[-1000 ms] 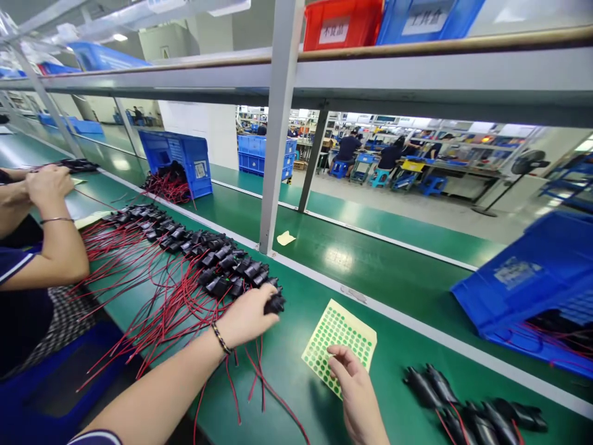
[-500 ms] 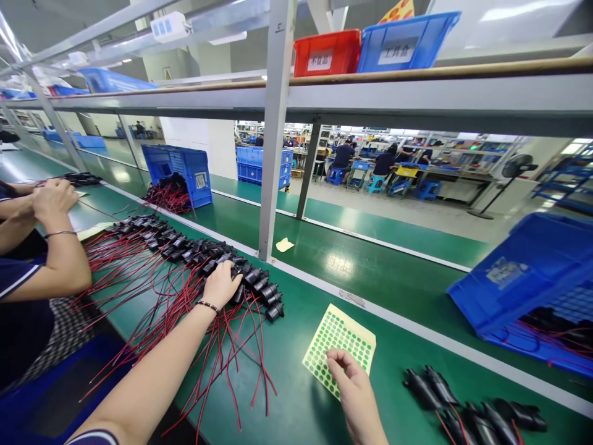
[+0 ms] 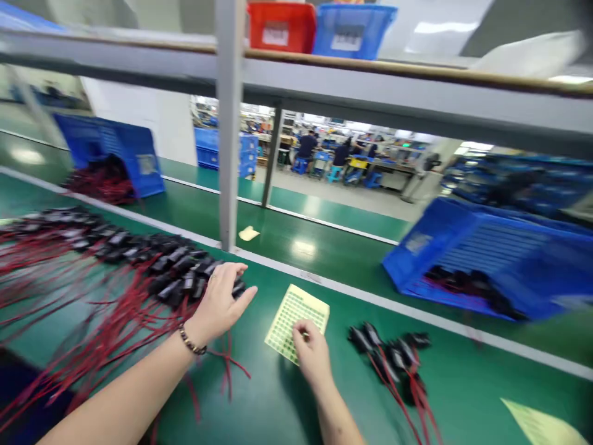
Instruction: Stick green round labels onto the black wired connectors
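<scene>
Over a pale yellow sheet of green round stickers is my right hand, thumb and forefinger pressed together. Whatever sits in that pinch is too small to make out. My left hand is open, thumb apart from the fingers, by the right end of a long row of black cylindrical parts with red wires. It covers some of those parts, and I see nothing held in it. To the right of the sheet lies a small group of similar black wired parts.
Blue crates with wired parts lie tipped at left and right. A grey post rises behind the row. A shelf overhead carries a red bin and a blue bin. Another yellow sheet lies front right.
My view has swung to the right, and the co-worker's arms at left are out of sight. My left hand has come off the black parts and opened. My right hand stays pinched over the sheet.
</scene>
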A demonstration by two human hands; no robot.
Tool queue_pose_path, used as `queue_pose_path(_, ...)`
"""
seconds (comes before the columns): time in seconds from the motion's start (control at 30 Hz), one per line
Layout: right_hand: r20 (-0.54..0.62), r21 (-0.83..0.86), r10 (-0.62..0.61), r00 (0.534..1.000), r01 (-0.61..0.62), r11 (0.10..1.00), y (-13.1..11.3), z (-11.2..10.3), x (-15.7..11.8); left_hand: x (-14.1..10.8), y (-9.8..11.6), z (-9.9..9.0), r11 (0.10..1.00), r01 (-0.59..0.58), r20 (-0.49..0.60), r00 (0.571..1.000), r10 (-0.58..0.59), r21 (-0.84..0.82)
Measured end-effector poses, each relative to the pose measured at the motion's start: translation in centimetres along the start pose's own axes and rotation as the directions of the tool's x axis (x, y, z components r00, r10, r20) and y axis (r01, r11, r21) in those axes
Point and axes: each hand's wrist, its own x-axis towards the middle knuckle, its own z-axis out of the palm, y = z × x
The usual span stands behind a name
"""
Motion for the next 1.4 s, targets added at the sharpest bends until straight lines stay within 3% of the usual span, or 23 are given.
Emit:
queue_pose_path(0.1,-0.084,-0.295,-0.163,0.983,0.131,0.946,0.3,-0.9,0.3,-1.5,2.6,2.2,0.951,0.055,0.273,0.961,0.032,-0.304)
queue_pose_path(0.17,-0.161,-0.486,-0.199,0.967,0.098,0.868,0.7,-2.5,0.9,-2.2,2.9,3.7,0.89,0.183,0.45,0.893,0.027,-0.418)
queue_pose_path(0.23,-0.258,-0.639,-0.197,0.946,-0.014,0.769,1.3,-4.5,1.5,-2.5,2.6,5.0,0.816,0.312,0.576,0.817,0.032,-0.487)
queue_pose_path(0.33,-0.372,-0.765,-0.14,0.918,-0.218,0.605,2.2,-7.7,2.0,-2.7,1.7,6.4,0.714,0.44,0.651,0.759,0.03,-0.545)
queue_pose_path(0.43,-0.412,-0.812,-0.008,0.911,-0.363,0.457,3.1,-9.8,2.1,-3.0,1.0,7.4,0.654,0.541,0.699,0.715,-0.025,-0.529)
queue_pose_path(0.53,-0.41,-0.847,0.05,0.911,-0.401,0.349,3.5,-10.5,1.8,-3.3,0.8,8.0,0.626,0.597,0.746,0.665,-0.037,-0.502)
queue_pose_path(0.6,-0.392,-0.864,0.048,0.919,-0.386,0.323,3.5,-10.7,1.6,-3.5,0.9,8.1,0.615,0.614,0.768,0.64,-0.02,-0.495)
queue_pose_path(0.67,-0.366,-0.868,0.054,0.929,-0.361,0.341,3.0,-10.7,1.6,-3.6,1.0,8.2,0.588,0.64,0.788,0.615,-0.007,-0.494)
queue_pose_path(0.73,-0.35,-0.838,0.061,0.935,-0.341,0.427,2.2,-10.4,1.6,-3.7,1.1,8.2,0.516,0.692,0.807,0.591,-0.002,-0.505)
queue_pose_path(0.8,-0.291,-0.718,0.083,0.953,-0.275,0.64,1.0,-9.2,1.6,-3.8,1.0,8.2,0.378,0.773,0.838,0.545,0.015,-0.51)
queue_pose_path(0.87,-0.143,-0.441,0.092,0.985,-0.146,0.886,-0.4,-7.1,1.4,-4.0,1.0,8.3,0.18,0.847,0.866,0.493,0.086,-0.5)
queue_pose_path(0.93,0.035,-0.16,0.038,0.999,-0.032,0.987,-1.5,-4.5,1.1,-4.3,0.9,8.6,-0.02,0.868,0.852,0.492,0.179,-0.497)
queue_pose_path(0.97,0.09,-0.106,-0.002,0.996,0.012,0.994,-1.9,-3.3,1.1,-4.4,0.8,8.7,-0.098,0.861,0.836,0.509,0.208,-0.499)
queue_pose_path(1.03,0.13,-0.153,-0.067,0.989,0.087,0.984,-2.1,-1.5,1.5,-4.4,0.6,9.0,-0.176,0.847,0.821,0.531,0.212,-0.502)
queue_pose_path(1.13,0.037,-0.412,-0.081,0.996,0.089,0.907,-1.1,-0.9,3.7,-4.2,0.1,9.4,-0.155,0.855,0.843,0.516,0.153,-0.495)
queue_pose_path(1.2,-0.035,-0.534,-0.059,0.998,0.031,0.845,0.0,-1.3,5.7,-4.0,-0.2,9.6,-0.138,0.844,0.844,0.531,0.084,-0.517)
queue_pose_path(1.3,-0.062,-0.588,-0.025,0.998,-0.017,0.809,1.7,-1.9,8.0,-3.8,-0.6,9.9,-0.135,0.834,0.844,0.537,-0.025,-0.535)
queue_pose_path(1.4,-0.049,-0.611,-0.001,0.999,-0.029,0.791,2.8,-1.8,9.1,-3.7,-0.8,10.2,-0.106,0.857,0.864,0.5,-0.063,-0.504)
